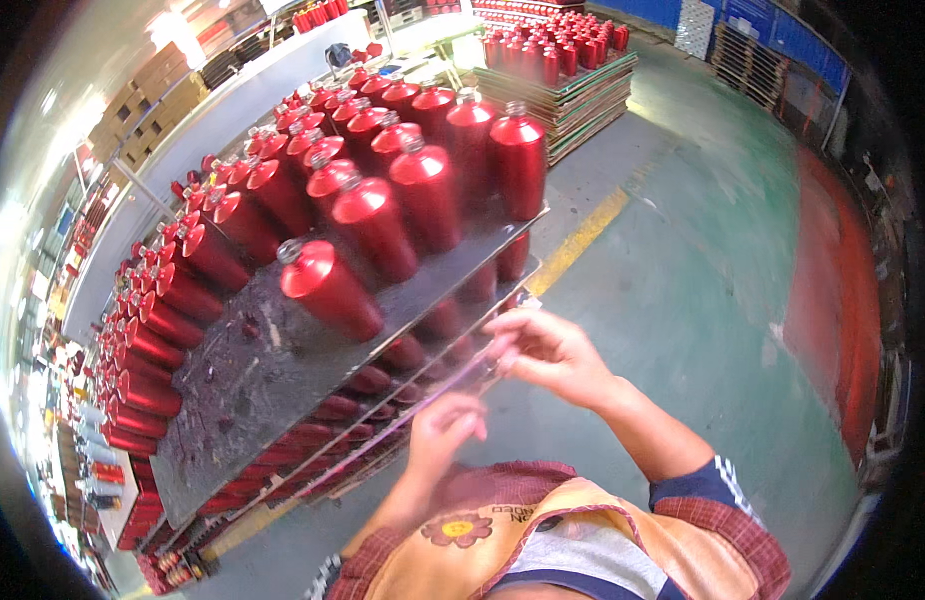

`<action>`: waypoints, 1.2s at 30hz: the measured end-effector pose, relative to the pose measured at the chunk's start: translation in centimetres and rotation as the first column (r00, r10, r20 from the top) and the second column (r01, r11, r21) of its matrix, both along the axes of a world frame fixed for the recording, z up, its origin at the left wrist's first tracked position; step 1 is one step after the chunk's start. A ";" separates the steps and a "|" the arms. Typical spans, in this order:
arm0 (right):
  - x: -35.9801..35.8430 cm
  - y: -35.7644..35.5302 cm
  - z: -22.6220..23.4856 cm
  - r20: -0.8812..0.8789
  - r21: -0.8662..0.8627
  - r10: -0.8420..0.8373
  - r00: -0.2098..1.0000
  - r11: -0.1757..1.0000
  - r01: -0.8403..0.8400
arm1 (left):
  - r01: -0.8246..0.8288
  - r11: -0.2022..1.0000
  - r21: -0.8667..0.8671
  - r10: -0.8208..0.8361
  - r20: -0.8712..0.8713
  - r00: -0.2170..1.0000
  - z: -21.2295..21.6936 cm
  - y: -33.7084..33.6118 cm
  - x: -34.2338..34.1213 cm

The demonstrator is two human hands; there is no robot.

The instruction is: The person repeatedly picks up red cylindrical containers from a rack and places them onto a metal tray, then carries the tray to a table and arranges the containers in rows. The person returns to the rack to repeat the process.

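- Both hands are working at the near edge of a stacked pallet: right hand [548, 350] is pinching the rim of a thin clear sheet [453, 385] between layers; left hand [445, 425] is curled just below it, grip unclear.
- Sheet looks light, floppy and slick; best held at edge or corner, judging by appearance.
- Red metal bottles [383, 190] are standing upright on the dark divider board [253, 390]; likely light, dent-prone, easily toppled.
- Brown cartons [158, 90] are sitting stacked far left; flat cardboard stack [583, 95] beyond.
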State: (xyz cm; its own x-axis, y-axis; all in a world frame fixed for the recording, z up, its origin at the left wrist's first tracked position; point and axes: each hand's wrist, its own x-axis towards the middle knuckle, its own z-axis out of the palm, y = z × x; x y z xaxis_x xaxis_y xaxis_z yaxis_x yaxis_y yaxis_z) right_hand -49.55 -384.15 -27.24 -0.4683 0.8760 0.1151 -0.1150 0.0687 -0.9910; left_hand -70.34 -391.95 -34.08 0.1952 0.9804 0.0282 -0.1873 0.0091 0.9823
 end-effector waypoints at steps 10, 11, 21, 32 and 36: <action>24.3 18.6 -5.1 -0.111 -0.078 -0.182 0.977 0.982 0.174 | 0.191 0.981 0.030 -0.188 -0.075 0.979 -1.6 18.7 17.7; 26.5 21.0 -6.3 -0.051 -0.112 -0.213 0.976 0.972 0.206 | 0.263 0.964 -0.020 -0.264 -0.076 0.962 -2.5 21.0 19.5; 51.8 35.2 -16.0 0.312 -0.290 -0.589 0.745 0.688 0.665 | 0.379 0.911 -0.165 -0.372 0.071 0.926 -4.0 44.5 35.3; 58.8 74.3 -24.9 0.309 -0.279 -0.463 0.831 0.791 0.545 | -0.228 0.928 -0.295 0.267 0.099 0.959 -7.1 73.0 40.9; 50.5 90.1 -22.0 0.162 -0.316 -0.253 0.954 0.902 0.293 | -0.440 0.844 -0.305 0.472 0.036 0.881 -5.7 80.4 37.6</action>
